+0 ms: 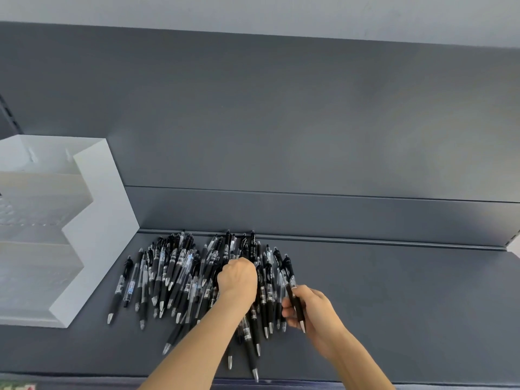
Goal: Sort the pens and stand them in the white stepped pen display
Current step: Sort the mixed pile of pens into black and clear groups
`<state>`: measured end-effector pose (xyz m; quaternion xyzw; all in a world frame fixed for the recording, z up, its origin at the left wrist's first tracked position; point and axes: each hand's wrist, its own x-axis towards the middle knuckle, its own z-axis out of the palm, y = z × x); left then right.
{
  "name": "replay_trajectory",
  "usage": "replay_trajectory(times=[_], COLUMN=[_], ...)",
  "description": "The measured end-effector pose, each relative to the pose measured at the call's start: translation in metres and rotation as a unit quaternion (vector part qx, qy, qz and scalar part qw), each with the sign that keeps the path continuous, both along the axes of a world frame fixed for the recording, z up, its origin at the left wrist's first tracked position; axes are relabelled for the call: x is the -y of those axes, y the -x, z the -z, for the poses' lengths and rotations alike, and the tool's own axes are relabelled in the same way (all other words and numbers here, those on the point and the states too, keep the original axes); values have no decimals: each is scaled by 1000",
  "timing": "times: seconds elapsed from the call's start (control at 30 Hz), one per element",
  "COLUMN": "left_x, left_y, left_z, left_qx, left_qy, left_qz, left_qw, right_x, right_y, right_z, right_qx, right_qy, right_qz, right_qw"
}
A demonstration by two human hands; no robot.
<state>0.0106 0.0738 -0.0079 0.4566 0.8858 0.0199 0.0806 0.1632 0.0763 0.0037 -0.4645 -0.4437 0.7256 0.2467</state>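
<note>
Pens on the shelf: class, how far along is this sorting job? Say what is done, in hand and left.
Done: nothing shows yet; the visible steps of the white display hold no pens. In hand: the right hand grips one black pen, and the left hand reaches into the pile, its grip hidden. Left: nearly everything, the pile lying on the grey shelf.

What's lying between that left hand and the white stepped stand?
The head view shows black pens heaped on the dark shelf between the left hand and the white display; a narrow bare strip borders the display.
</note>
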Motion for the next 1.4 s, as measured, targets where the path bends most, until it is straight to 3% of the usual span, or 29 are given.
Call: replay_trajectory(times=[0.2, 0.4, 0.57, 0.73, 1.03, 1.3, 1.4], left_x=[-3, 4, 3, -1, -28, -55, -61], left_y=[8, 25, 26, -1, -71, -177, -211], left_z=[-10, -20, -30, -48, -54, -41, -38], left_qx=[70, 173, 335, 446, 646, 728, 741], left_qy=[-1, -137, -278, -348, -279, -247, -231], left_qz=[-10, -33, -12, 28, 26, -26, -39], left_qw=[997, 975, 900, 824, 710, 638, 629], right_x=[-1, -3, -1, -6, -36, -78, -91], right_y=[-5, -4, -7, -27, -95, -202, -236], right_z=[-2, 4, 3, 0, -10, -6, -3], right_qx=[-58, 3, 46, 40, 5, 16, 22], right_qy=[29, -16, -54, -45, -51, -53, -50], right_qz=[3, -3, 11, 44, 66, 34, 20], right_qw=[998, 1000, 997, 997, 996, 998, 998])
